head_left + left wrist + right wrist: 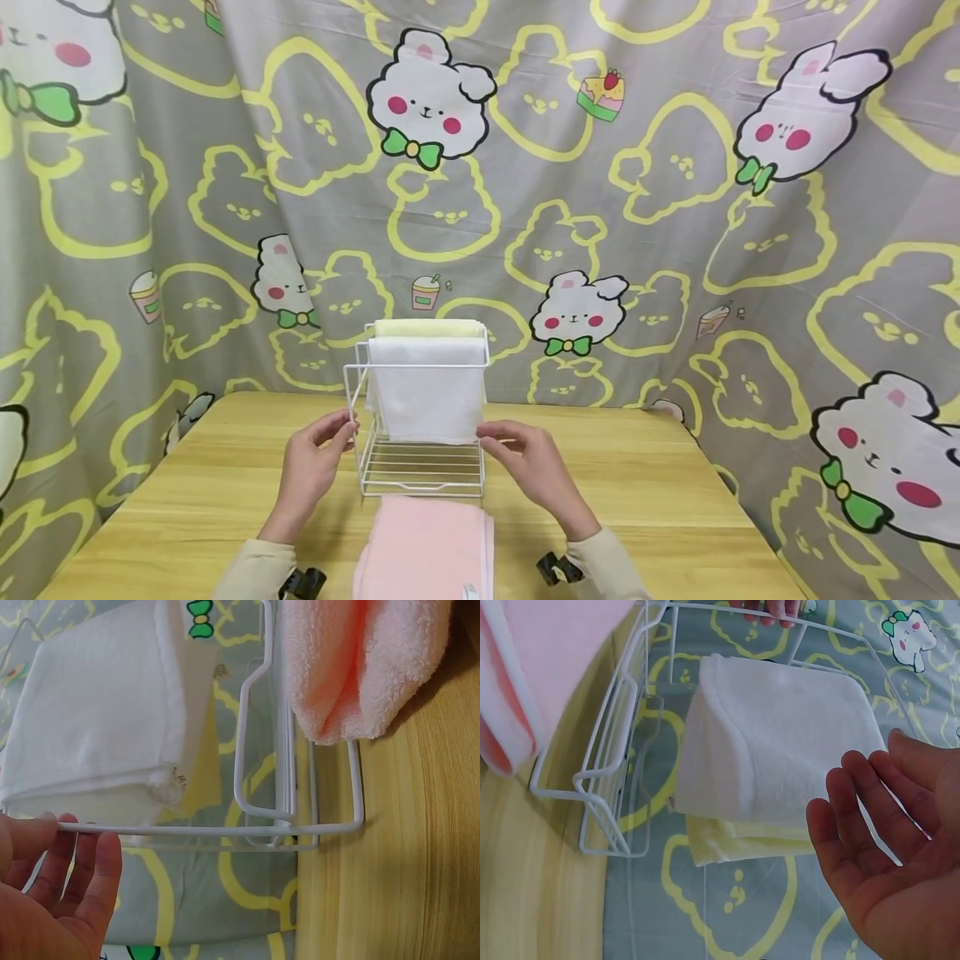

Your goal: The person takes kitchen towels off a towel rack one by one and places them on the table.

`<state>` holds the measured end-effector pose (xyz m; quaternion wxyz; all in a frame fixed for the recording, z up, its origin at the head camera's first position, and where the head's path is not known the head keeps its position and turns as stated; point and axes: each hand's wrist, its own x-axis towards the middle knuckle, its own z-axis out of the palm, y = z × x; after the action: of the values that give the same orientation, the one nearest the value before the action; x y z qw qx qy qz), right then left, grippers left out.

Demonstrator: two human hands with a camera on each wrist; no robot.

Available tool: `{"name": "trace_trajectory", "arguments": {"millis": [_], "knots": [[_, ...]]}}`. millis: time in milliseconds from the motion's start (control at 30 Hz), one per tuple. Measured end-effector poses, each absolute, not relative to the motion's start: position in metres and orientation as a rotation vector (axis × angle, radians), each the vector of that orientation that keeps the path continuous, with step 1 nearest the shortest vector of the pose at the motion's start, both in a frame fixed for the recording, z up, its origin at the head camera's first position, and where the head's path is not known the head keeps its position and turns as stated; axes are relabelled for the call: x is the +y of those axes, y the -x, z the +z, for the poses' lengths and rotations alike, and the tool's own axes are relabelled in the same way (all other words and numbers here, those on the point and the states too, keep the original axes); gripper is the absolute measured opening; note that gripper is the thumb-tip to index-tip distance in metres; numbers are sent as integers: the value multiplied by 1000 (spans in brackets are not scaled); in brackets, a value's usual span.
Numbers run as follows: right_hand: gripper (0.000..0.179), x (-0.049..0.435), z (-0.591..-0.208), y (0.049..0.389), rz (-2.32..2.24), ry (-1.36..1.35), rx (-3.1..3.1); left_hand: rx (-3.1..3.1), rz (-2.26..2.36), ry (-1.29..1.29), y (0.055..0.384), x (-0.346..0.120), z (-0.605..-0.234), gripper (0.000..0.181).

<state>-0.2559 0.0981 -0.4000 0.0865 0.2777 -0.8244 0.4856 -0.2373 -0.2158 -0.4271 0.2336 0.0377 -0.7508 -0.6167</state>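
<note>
A white wire rack (422, 487) stands on the table, with a white towel (427, 392) draped over an upper bar. Behind it hangs a yellow towel (429, 328). My left hand (315, 458) pinches the rack's left front upright; the left wrist view shows thumb and fingertips (109, 844) at the wire. At the rack's right side is my right hand (534, 467), beside the white towel's lower corner. Its fingers (844, 802) are loosely bent, the thumb apart, with nothing held between them. A folded pink towel (427, 546) lies in front of the rack.
The wooden table (637, 500) extends on both sides of the rack. A grey patterned curtain (675, 242) hangs behind and around it. A small pale object (469, 592) shows on the pink towel at the bottom edge.
</note>
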Motion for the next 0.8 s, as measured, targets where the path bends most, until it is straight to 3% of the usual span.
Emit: {"name": "trace_trajectory", "arguments": {"millis": [433, 800], "knots": [[22, 104, -390, 251, 1533, -731, -2407, -2075, -1682, -131, 238, -215, -428, 26], [29, 98, -351, 254, 1516, -726, -2290, -2092, -1690, -137, 239, -216, -428, 27]]}}
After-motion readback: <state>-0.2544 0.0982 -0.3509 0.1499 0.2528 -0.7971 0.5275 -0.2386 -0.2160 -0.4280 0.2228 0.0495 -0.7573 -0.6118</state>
